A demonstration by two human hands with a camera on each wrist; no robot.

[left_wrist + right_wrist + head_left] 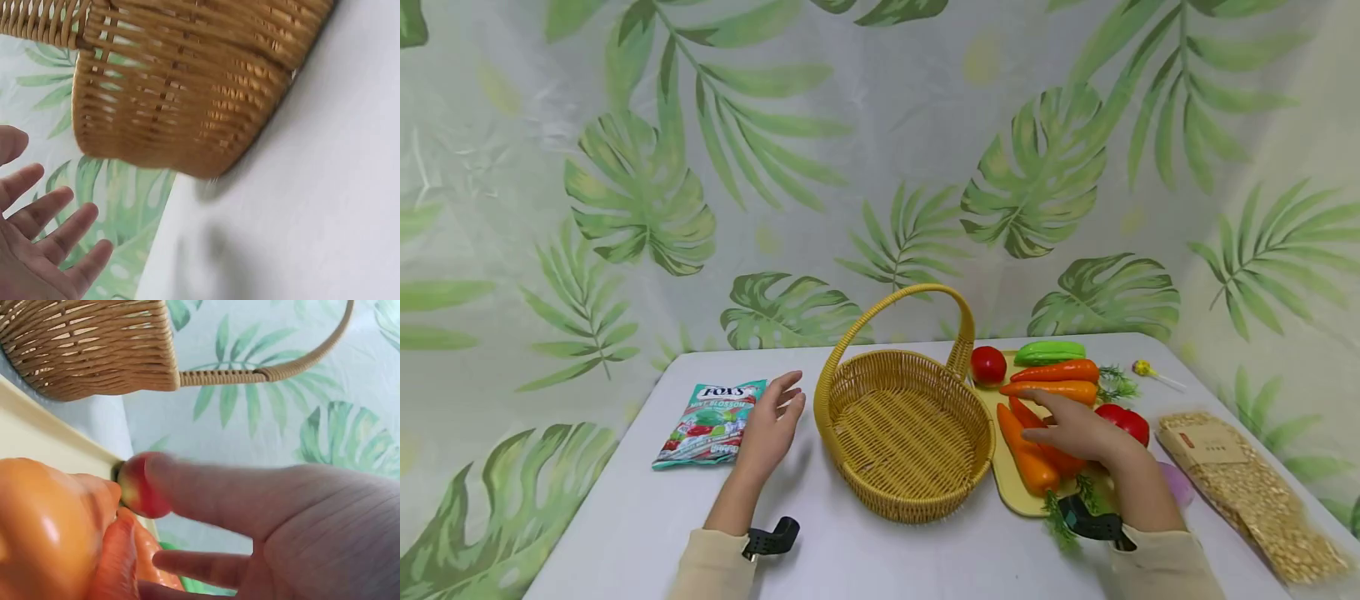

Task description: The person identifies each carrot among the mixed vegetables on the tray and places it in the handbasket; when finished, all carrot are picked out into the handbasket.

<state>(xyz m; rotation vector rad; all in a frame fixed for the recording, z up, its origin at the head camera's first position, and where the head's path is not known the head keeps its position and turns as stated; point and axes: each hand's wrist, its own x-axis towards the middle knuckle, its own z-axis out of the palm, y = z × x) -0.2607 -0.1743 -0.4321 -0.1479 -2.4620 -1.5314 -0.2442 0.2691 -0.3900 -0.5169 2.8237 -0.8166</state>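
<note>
Left hand (771, 427): fingers extended, between the candy bag (711, 422) (left) and wicker basket (910, 442) (centre). Right hand (1072, 427): fingers extended over the carrots (1028, 454) on the tray (1011, 493), right side of the bench (925, 567).

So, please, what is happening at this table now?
A person's right grip is over the carrots on the yellow tray, without a visible hold on anything. The left grip, open and holding nothing, is between the sweets bag and the wicker basket. The basket stands upright beside the tray.
</note>
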